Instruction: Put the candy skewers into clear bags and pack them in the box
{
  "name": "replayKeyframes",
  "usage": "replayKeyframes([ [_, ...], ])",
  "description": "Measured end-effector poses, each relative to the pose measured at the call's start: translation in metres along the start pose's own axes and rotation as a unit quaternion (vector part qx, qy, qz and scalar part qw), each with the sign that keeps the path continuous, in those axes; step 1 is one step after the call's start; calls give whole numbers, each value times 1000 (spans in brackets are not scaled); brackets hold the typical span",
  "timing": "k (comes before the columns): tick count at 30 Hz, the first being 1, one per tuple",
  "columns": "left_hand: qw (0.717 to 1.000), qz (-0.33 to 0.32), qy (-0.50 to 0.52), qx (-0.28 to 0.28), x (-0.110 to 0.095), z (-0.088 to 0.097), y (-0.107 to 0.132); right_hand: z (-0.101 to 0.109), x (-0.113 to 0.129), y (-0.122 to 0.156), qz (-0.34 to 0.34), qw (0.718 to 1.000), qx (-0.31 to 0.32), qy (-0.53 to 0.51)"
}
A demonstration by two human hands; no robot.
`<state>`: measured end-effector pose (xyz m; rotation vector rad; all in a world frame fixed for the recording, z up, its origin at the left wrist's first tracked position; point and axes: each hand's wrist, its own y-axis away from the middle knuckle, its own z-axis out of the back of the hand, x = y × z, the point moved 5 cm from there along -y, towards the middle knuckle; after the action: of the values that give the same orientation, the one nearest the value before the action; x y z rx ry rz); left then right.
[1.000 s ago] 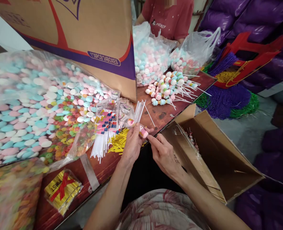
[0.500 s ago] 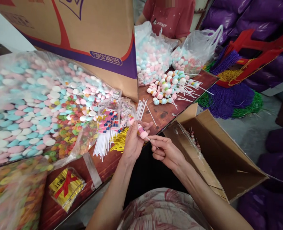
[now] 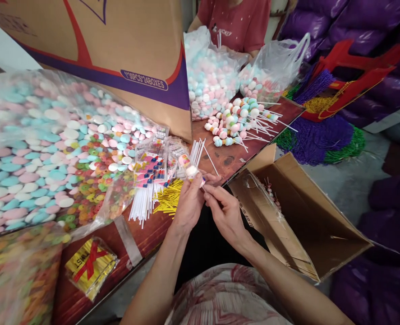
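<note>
My left hand (image 3: 190, 201) is closed around a candy skewer (image 3: 190, 172) of pink and white pieces, which seems to be in a small clear wrapper. The fingers of my right hand (image 3: 226, 208) pinch together at its lower end, where the stick is mostly hidden. Just left of my hands lie gold twist ties (image 3: 167, 198), loose white sticks (image 3: 142, 201) and printed plastic packets (image 3: 150, 168). More white sticks (image 3: 196, 152) rest beyond my fingertips. Several threaded candy skewers (image 3: 239, 118) are heaped farther back on the table (image 3: 225, 158).
A big bag of pastel candies (image 3: 27, 176) and fruit rings covers the left side. Behind stands a tall carton (image 3: 135, 54). An open cardboard box (image 3: 308, 212) sits at my right. Across the table a person in a red shirt (image 3: 235, 27) is behind candy bags (image 3: 213, 81).
The candy skewer has tilted up and away, its tip now above my left fingers. My right hand has moved in against my left, at the skewer's lower end.
</note>
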<state>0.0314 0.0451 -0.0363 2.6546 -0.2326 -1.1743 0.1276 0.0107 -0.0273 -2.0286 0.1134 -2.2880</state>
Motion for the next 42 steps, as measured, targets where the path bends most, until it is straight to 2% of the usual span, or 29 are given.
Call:
replayKeyframes([
  [3, 1000, -5, -2, -13, -3, 1, -2, -5, -8, 7, -44, 998, 51, 7],
  [9, 1000, 20, -20, 11, 10, -4, 6, -7, -4, -2, -6, 1000, -17, -19],
  [13, 995, 55, -83, 32, 9, -2, 10, -5, -4, -11, -58, 996, -10, -72],
  [16, 992, 8, -123, -12, -6, 8, 7, 1, -8, -12, -110, 986, -5, -128],
  [18, 985, -44, -152, -63, -18, 16, 5, 3, -10, -11, -122, 982, -5, -145],
  [20, 976, -68, -188, -88, -23, 19, 5, 4, -12, -11, -125, 980, -5, -156],
  [23, 965, -86, -232, -85, -21, 18, 8, 2, -14, -11, -129, 977, -11, -171],
  [26, 953, -136, -253, -96, -18, 19, 11, 1, -12, -11, -125, 980, -17, -156],
  [30, 918, -200, -320, -121, -21, 21, 12, 1, -7, -9, -116, 985, -19, -123],
  [34, 887, -225, -386, -118, -25, 19, 13, 1, -5, -8, -109, 987, -23, -113],
  [38, 892, -225, -377, -112, -25, 20, 13, -1, -8, -9, -118, 984, -11, -134],
  [42, 900, -217, -369, -78, -23, 21, 9, -2, -12, -7, -137, 977, -5, -164],
])
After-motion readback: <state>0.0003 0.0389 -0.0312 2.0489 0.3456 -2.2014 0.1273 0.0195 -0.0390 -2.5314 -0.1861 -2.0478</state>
